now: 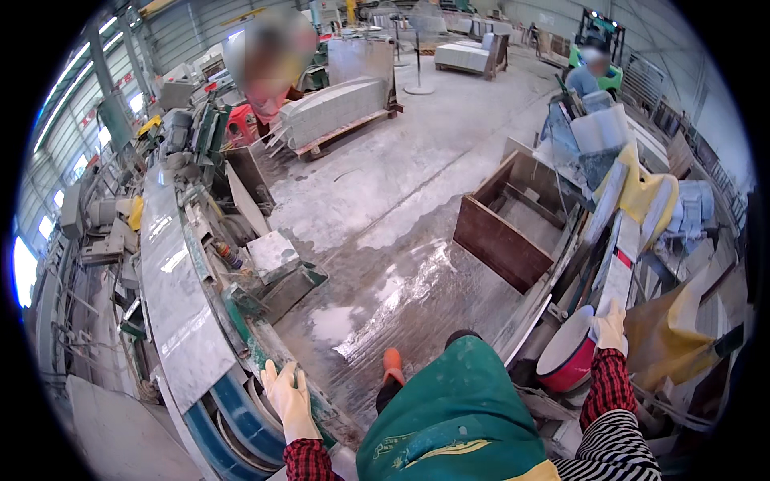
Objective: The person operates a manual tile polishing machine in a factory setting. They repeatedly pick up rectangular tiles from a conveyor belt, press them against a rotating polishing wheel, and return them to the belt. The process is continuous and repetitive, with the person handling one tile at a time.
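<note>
Resting flat with fingers spread, the left hand [287, 394], in a pale work glove, lies on the green metal edge of the stone-polishing machine [265, 341], gripping nothing. A long grey polished stone slab [172, 289] lies on the conveyor just left of that hand. The right hand [611, 327], also gloved, reaches out with its fingers at the rim of a red-and-white enamel basin [566, 359]; whether they clasp the rim cannot be told. A brown wooden crate [501, 240] stands on the wet concrete floor [385, 208] beyond.
</note>
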Demonstrator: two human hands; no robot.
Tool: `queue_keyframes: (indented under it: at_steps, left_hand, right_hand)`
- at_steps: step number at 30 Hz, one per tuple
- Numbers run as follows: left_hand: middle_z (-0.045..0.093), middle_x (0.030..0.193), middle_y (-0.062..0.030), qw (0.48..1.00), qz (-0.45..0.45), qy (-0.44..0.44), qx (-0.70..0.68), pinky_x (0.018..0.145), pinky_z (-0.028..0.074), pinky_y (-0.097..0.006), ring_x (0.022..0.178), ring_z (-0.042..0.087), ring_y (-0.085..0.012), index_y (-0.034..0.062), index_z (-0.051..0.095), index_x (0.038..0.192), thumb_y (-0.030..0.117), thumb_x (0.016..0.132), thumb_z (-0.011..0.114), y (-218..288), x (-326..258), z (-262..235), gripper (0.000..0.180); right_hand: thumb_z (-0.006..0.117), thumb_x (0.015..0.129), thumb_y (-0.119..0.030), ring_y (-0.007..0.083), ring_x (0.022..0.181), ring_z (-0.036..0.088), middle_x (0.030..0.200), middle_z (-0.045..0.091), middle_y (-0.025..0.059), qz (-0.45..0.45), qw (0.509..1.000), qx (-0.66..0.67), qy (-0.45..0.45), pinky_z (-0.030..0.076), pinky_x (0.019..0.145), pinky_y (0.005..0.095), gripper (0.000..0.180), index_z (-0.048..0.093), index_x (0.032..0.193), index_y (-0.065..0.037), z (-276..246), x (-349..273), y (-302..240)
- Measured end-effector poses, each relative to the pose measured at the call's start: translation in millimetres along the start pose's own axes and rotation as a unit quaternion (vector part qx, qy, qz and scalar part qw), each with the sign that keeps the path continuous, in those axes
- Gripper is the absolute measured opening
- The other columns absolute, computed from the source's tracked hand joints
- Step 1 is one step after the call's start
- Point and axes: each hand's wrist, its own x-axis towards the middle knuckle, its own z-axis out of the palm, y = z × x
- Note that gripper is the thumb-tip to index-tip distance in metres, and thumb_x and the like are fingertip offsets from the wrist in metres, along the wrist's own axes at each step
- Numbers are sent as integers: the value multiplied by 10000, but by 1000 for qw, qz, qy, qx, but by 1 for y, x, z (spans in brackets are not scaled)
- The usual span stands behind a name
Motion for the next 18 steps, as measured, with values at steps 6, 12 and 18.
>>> queue_keyframes:
  at_steps: [6, 12, 18]
  left_hand:
    - [492, 1607, -106, 985, 151, -85, 20, 1162, 425, -359, 1422, 499, -225, 37, 476, 1521, 32, 1026, 612, -59, 96, -96, 513]
    - [768, 1206, -72, 980, 105, -155, 65, 986, 540, -295, 1111, 704, -170, 1, 739, 1284, 249, 1033, 726, -13, -20, 43, 353]
    - [595, 1485, -174, 906, -135, -378, -137, 971, 621, -468, 1225, 688, -343, 99, 415, 1600, 216, 1065, 649, -10, -124, 106, 595]
  right_hand:
    - [726, 781, 28, 144, 773, 626, 1021, 688, 24, 68, 878, 473, -39, 495, 683, 287, 696, 587, 1463, -3, -32, -10, -48]
    - [856, 640, -14, 254, 1381, 557, 1506, 585, 111, -202, 873, 397, -198, 432, 1135, 338, 909, 579, 1505, -52, -24, -40, -123]
    - [944, 610, -117, 295, 1471, 504, 1570, 554, 126, -574, 734, 165, -322, 430, 1215, 387, 861, 683, 1427, -193, 5, -165, -273]
